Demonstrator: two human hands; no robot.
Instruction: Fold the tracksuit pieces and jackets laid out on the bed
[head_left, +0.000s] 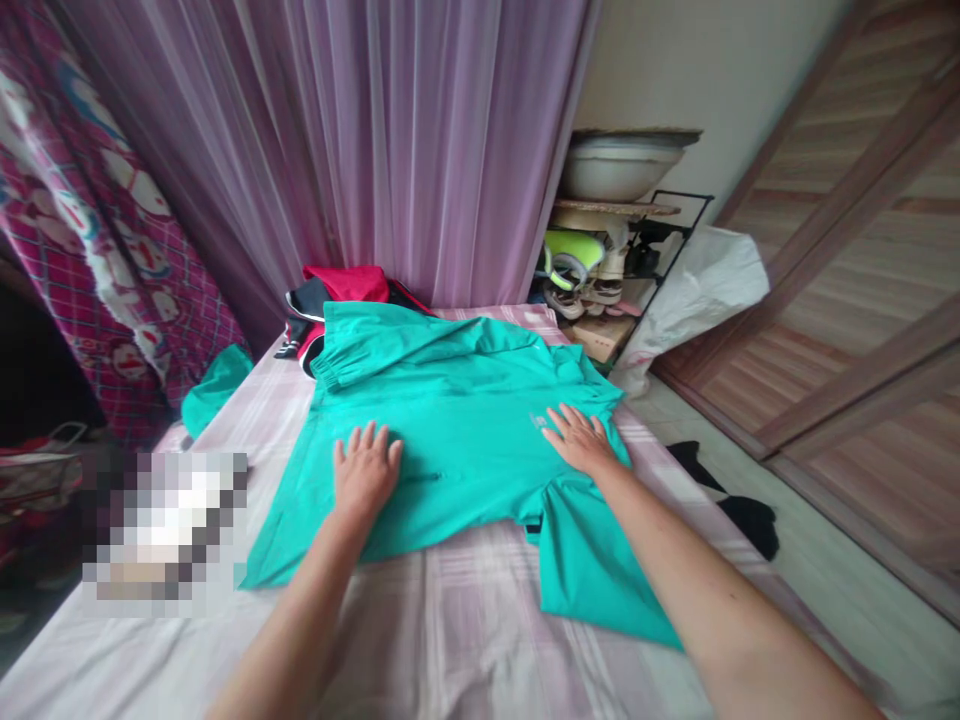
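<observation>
A teal jacket lies spread out on a table covered with a pink and white checked cloth. Its far sleeve is folded across the body, while the near sleeve hangs out toward me at the right. My left hand rests flat on the lower left part of the jacket, fingers spread. On the right, near a small pale print on the fabric, my right hand also lies flat with its fingers apart. Neither hand grips the cloth.
Red and black clothing is heaped at the back edge, before a purple curtain. Another teal piece of fabric lies at the left edge, near a blurred-out patch. A shoe rack and wooden wardrobe stand right.
</observation>
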